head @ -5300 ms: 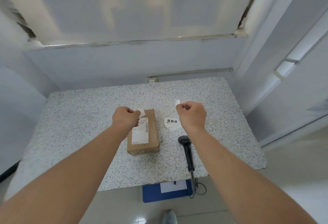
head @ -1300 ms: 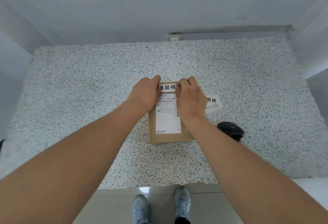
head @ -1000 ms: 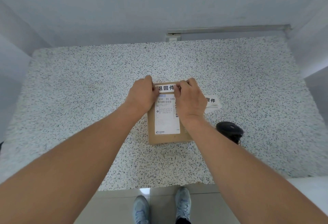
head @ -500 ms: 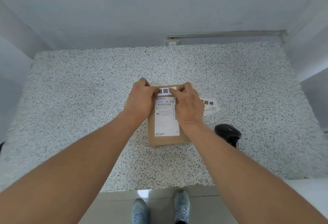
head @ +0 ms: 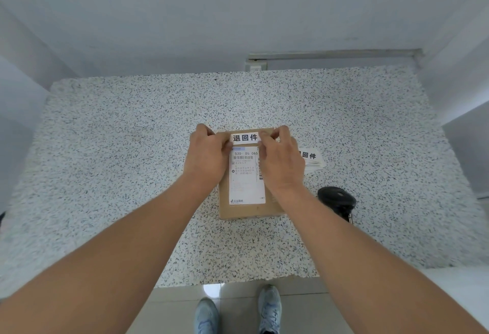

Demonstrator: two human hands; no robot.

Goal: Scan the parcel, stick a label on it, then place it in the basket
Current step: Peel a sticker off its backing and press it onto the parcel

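The fingers (head: 227,145) of the left hand (head: 207,156) were pressed flat on one end of the white label (head: 245,137), and those of the right hand (head: 281,160) on the other end, neither hand closed around anything. Half a second before, the right fingers had covered the label's last character; now all three showed, the fingers having slid outward, which suggested the sticking was nearly done and only the basket remained. Beneath the fingers lay the parcel (head: 248,209), a brown box flat on the tabletop (head: 119,161), its printed shipping sheet (head: 246,177) just nearer than the label. Right of the right hand sat spare labels (head: 311,159), and nearer, the black scanner (head: 336,198). Pale walls closed in the speckled surface; no basket was in sight.
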